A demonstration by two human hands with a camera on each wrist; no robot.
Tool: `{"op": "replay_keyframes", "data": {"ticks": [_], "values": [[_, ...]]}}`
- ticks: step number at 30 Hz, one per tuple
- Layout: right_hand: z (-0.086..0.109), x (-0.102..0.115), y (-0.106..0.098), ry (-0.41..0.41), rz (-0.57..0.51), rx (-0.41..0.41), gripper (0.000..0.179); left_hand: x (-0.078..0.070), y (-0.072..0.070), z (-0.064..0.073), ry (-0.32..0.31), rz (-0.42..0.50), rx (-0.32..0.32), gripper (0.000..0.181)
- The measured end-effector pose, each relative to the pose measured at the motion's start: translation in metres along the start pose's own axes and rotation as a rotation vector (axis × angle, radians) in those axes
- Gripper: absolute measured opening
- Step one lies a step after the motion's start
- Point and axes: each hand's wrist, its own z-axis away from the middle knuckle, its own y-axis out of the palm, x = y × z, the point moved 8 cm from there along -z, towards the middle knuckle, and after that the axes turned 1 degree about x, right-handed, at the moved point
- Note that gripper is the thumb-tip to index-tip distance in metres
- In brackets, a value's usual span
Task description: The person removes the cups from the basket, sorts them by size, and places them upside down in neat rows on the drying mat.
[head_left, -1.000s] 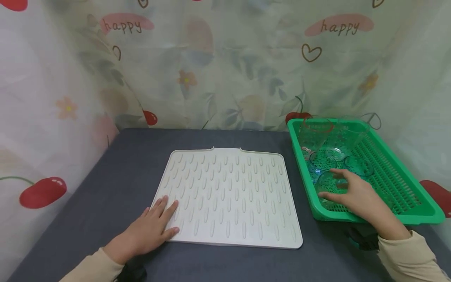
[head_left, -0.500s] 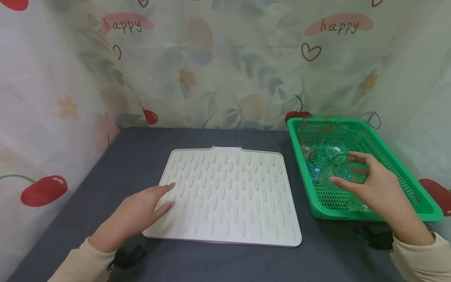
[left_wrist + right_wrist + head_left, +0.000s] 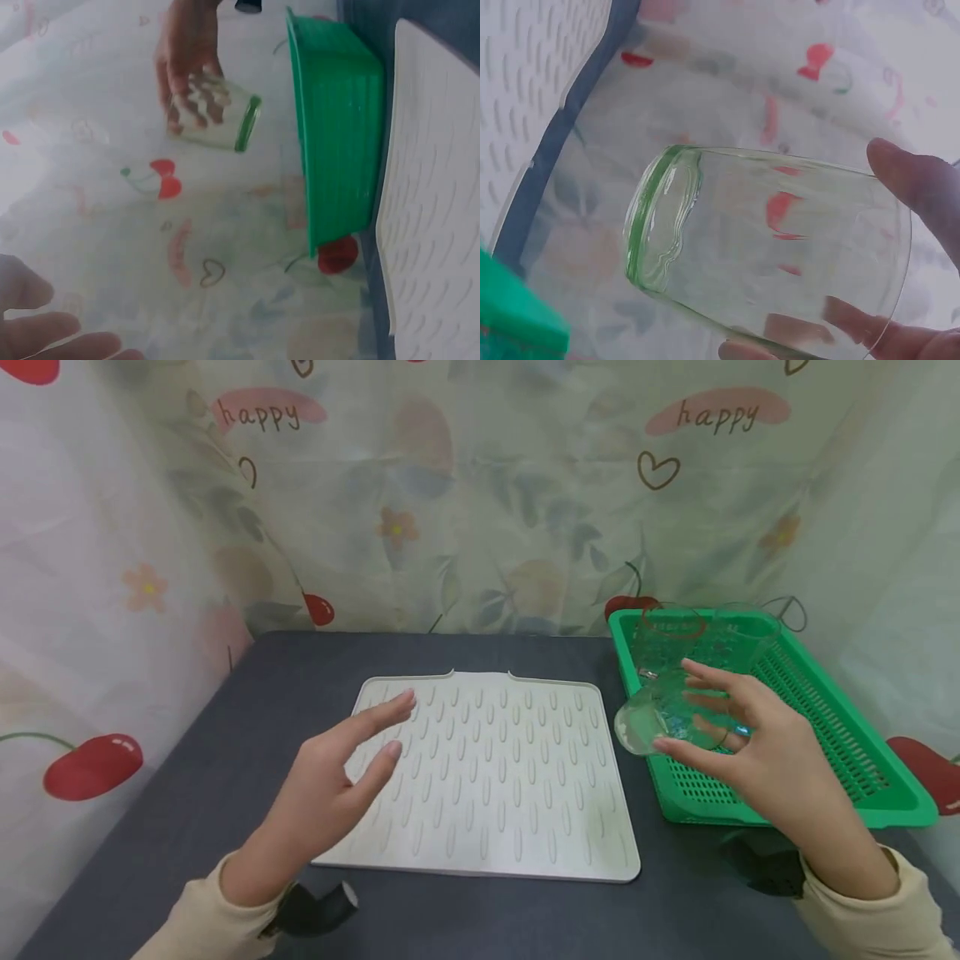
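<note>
Over the basket [image 3: 903, 817], the right hand [image 3: 768, 739] grips a glass [image 3: 663, 718] (left hand [image 3: 318, 789] loose-fingered); carrying seems the step, next calling for steady holding

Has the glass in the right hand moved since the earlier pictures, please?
Yes, left: in the head view, the glass was earlier within the outline of the basket; now its base reaches past the left rim, towards the mat.
</note>
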Motion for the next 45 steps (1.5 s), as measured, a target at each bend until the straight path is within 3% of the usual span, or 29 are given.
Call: {"op": "replay_keyframes", "data": {"ticks": [4, 8, 14, 20, 24, 35, 41, 45], "values": [[0.002, 0.024, 0.016, -0.098, -0.056, 0.011, 0.080, -0.023, 0.011, -0.001, 0.090, 0.153, -0.046, 0.051], [0.005, 0.039, 0.036, -0.113, -0.084, 0.077, 0.081, -0.037, 0.032, -0.002, 0.125, 0.298, -0.011, 0.053], [0.009, 0.053, 0.066, -0.137, -0.128, 0.192, 0.078, -0.043, 0.068, 0.001, 0.093, 0.390, 0.121, 0.062], [0.015, 0.058, 0.086, -0.199, -0.155, 0.252, 0.078, -0.038, 0.092, 0.004, 0.024, 0.417, 0.208, 0.068], [0.018, 0.058, 0.096, -0.197, -0.162, 0.291, 0.079, -0.036, 0.103, 0.005, 0.016, 0.439, 0.238, 0.070], [0.021, 0.053, 0.117, -0.116, -0.121, 0.416, 0.086, -0.029, 0.121, 0.008, -0.088, 0.541, 0.356, 0.073], [0.021, 0.055, 0.121, -0.127, -0.100, 0.430, 0.085, -0.027, 0.122, 0.007, -0.053, 0.515, 0.364, 0.075], [0.022, 0.056, 0.122, -0.131, -0.105, 0.434, 0.084, -0.024, 0.120, 0.006, -0.022, 0.502, 0.336, 0.074]]}}
